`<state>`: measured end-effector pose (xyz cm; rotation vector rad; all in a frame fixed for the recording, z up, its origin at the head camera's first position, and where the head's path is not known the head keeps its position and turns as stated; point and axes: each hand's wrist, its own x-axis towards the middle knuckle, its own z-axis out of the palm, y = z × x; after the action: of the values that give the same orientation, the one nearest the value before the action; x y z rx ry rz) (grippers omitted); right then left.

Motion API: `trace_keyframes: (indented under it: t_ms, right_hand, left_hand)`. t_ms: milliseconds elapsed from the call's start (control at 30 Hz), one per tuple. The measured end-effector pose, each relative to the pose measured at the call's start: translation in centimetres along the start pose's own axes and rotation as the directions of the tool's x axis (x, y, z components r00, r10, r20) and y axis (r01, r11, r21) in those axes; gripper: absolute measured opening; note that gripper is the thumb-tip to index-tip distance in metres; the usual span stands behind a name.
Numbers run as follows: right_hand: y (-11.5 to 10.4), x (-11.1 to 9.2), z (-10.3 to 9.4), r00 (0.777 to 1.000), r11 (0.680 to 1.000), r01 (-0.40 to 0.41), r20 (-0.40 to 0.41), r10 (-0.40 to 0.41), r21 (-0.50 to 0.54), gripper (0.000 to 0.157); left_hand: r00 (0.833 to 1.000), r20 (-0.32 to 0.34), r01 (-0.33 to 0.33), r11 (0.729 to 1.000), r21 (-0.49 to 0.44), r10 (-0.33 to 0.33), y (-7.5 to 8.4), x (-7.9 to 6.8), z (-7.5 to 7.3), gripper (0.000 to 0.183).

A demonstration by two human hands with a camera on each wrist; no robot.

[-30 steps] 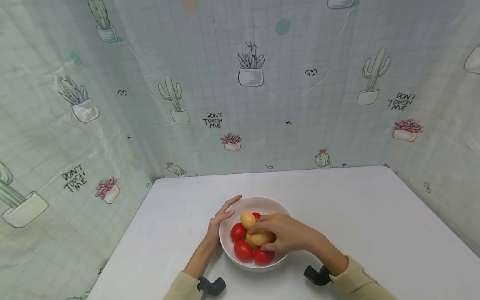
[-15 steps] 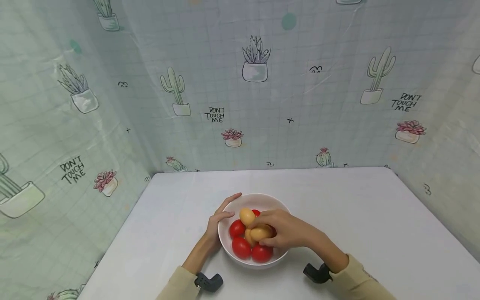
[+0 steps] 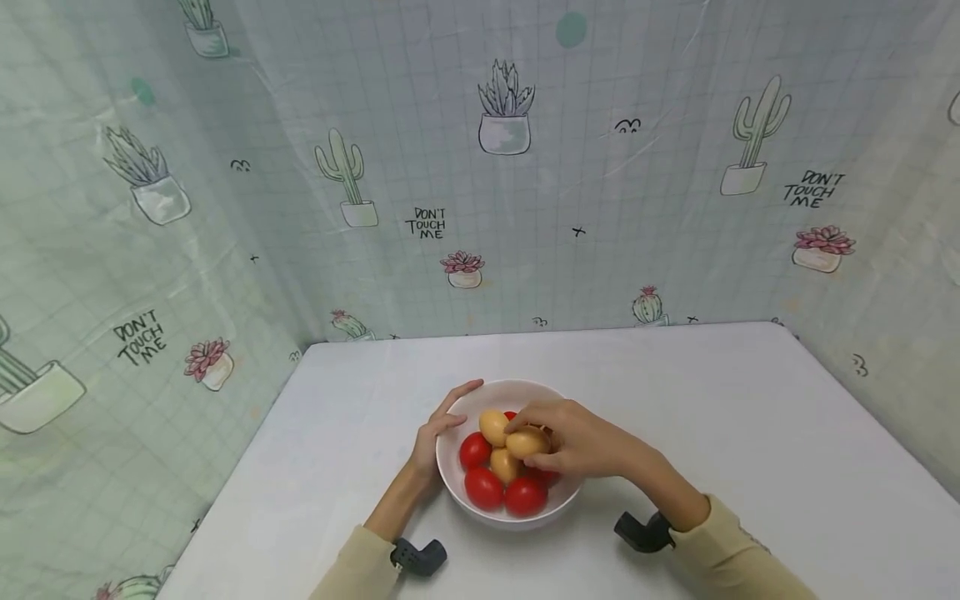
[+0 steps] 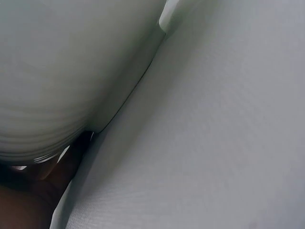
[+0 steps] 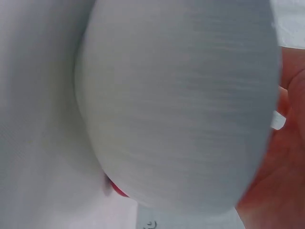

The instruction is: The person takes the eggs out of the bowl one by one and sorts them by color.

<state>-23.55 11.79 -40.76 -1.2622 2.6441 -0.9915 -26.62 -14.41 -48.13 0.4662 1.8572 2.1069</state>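
A white bowl (image 3: 501, 523) stands on the table, holding several red tomato-like rounds (image 3: 484, 488) and several yellow-brown eggs (image 3: 493, 427). My left hand (image 3: 433, 435) grips the bowl's left side, thumb over the rim and fingers along the outside. With thumb and fingers, my right hand (image 3: 573, 437) pinches one egg (image 3: 528, 443) above the others in the bowl. In the left wrist view, the bowl's outer wall (image 4: 62, 67) covers most of the left hand (image 4: 33, 195). The right wrist view has the bowl's pale outside (image 5: 181, 105) beside part of the right hand (image 5: 281, 181).
The white tabletop (image 3: 712, 417) spreads around the bowl. A cloth printed with cacti (image 3: 555, 208) hangs behind the table and along both sides. Black wrist devices (image 3: 418, 557) sit near the cuffs of both beige sleeves (image 3: 735, 546).
My right hand has lifted the egg slightly and shifted it a little right, exposing another egg beneath. My left hand keeps its grip on the bowl. The head view has shifted slightly.
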Motion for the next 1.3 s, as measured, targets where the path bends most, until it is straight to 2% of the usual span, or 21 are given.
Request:
trace_keyframes:
  t_ms: [267,500,767,900,1000,1133,1300]
  right_hand:
    - [-0.1,-0.6,-2.0,0.999,0.996,-0.002,-0.047,0.007,0.089,0.042]
    - [0.8,-2.0,-4.8,0.989,0.998,-0.036,-0.140,0.044,0.060,0.036]
    - [2.0,-3.5,-7.6,0.973,0.993,-0.081,-0.209,0.097,0.083,0.033]
    - [2.9,-4.0,-8.6,0.967,0.992,-0.075,-0.234,0.097,0.102,0.033]
    - [3.6,-4.3,-9.1,0.960,0.990,-0.099,-0.253,0.121,0.100,0.033]
    - [5.0,-4.8,-9.5,0.948,0.985,-0.153,-0.271,0.169,0.081,0.038]
    - [6.6,-5.6,-9.7,0.942,0.974,-0.201,-0.253,0.222,0.104,0.054]
  left_hand:
    - [1.000,0.002,0.002,1.000,0.017,-0.002,0.0,0.2,-0.2,0.064]
    - [1.000,-0.001,0.026,0.997,0.068,-0.026,0.1,0.3,-0.2,0.064]
    - [0.999,0.020,0.025,0.999,0.031,-0.025,0.1,0.1,-0.3,0.065]
    - [1.000,0.008,0.020,1.000,0.019,-0.021,0.0,0.1,-0.2,0.064]
    - [1.000,-0.005,0.018,1.000,0.018,-0.018,0.1,0.1,-0.1,0.064]
    - [1.000,-0.009,0.025,0.999,0.027,-0.024,0.0,0.1,0.0,0.063]
    - [1.000,-0.004,0.021,0.999,0.025,-0.021,0.1,0.0,0.0,0.063]
